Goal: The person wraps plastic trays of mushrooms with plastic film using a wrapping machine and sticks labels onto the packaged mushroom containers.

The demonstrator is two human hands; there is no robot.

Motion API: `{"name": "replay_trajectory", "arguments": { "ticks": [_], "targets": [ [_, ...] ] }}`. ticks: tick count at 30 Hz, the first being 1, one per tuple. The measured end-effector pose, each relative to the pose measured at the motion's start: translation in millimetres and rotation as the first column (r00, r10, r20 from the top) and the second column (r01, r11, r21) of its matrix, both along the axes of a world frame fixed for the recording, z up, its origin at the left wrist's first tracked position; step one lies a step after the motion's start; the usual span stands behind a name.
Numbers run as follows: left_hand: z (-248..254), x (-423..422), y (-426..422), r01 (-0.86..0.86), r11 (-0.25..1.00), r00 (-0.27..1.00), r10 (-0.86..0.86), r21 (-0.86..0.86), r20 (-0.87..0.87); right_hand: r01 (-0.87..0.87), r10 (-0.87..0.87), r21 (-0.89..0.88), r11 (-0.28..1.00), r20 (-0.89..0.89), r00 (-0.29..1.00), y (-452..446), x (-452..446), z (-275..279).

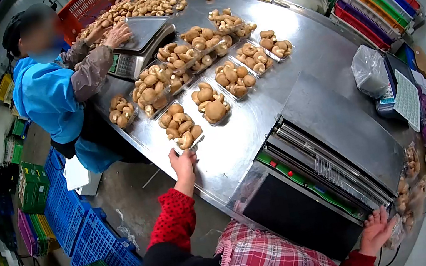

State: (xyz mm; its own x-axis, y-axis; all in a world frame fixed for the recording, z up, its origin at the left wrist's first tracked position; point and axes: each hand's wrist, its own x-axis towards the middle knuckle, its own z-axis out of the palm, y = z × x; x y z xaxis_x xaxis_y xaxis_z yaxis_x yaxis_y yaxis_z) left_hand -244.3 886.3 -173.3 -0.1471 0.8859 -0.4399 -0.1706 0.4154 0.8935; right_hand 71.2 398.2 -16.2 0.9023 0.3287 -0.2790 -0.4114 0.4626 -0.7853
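Observation:
At the near edge of the steel table, my left hand (183, 167) has its fingers closed on the near end of a clear plastic tray of brown mushrooms (180, 126). The tray rests on the tabletop. My right hand (376, 230) is open, palm up and fingers apart, beside the right end of the film wrapping machine (311, 181). It holds nothing. Several more filled trays stand close by, including a tray of mushrooms (211, 103) just right of the one at my left hand and another mushroom tray (235, 79) beyond it.
Across the table, a co-worker in a blue apron (46, 96) has both hands by a weighing scale (137, 44). Loose mushrooms (154, 1) are heaped behind it near a tipped red crate (90, 7). Bagged mushrooms (410, 193) lie right of the wrapper. Blue crates (77, 212) stand on the floor at left.

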Motion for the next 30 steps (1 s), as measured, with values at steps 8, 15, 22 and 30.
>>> {"name": "replay_trajectory", "arguments": {
  "ticks": [8,15,22,30],
  "targets": [
    [14,-10,23,-0.204,0.979,0.954,0.192,0.027,0.232,0.032,-0.019,-0.146,0.989,0.091,0.996,24,2,12],
    [115,-42,-20,0.216,0.954,0.973,-0.228,0.208,0.036,0.009,0.001,-0.178,0.984,0.059,0.998,8,1,10],
    [208,117,-17,0.789,0.504,0.568,-0.817,0.352,-0.103,-0.292,0.421,-0.45,0.844,0.22,0.88,101,52,58],
    [201,341,-84,0.961,-0.081,-0.011,-0.967,0.264,-0.255,-0.135,0.463,-0.687,0.714,0.318,0.828,112,100,50]
  ]
}}
